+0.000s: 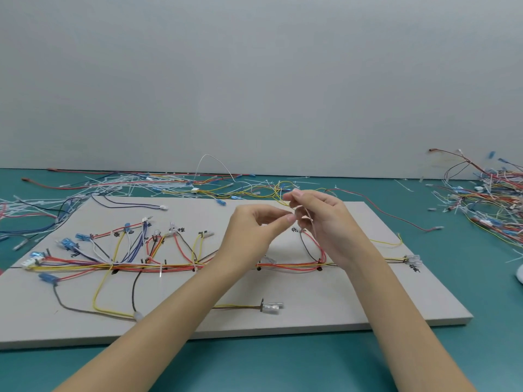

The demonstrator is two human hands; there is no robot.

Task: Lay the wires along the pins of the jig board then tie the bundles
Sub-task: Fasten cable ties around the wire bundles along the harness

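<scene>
Head view showed both hands raised above the grey rectangular jig board (368,301), fingertips together: left hand (252,230) and right hand (319,219) each pinched a thin white plastic cable tie (309,222). The multicoloured wire bundle (175,267) lay along the pins below. Fumbled, the slim tie could slip and drop among the wires.

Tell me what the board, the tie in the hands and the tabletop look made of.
Board: matte grey-beige sheet, likely fibreboard or plastic; flat and even, thick pale edge.
Tie: thin, whitish, translucent strip, probably nylon, pinched by both hands.
Tabletop: smooth matte teal, possibly a rubber mat.
</scene>
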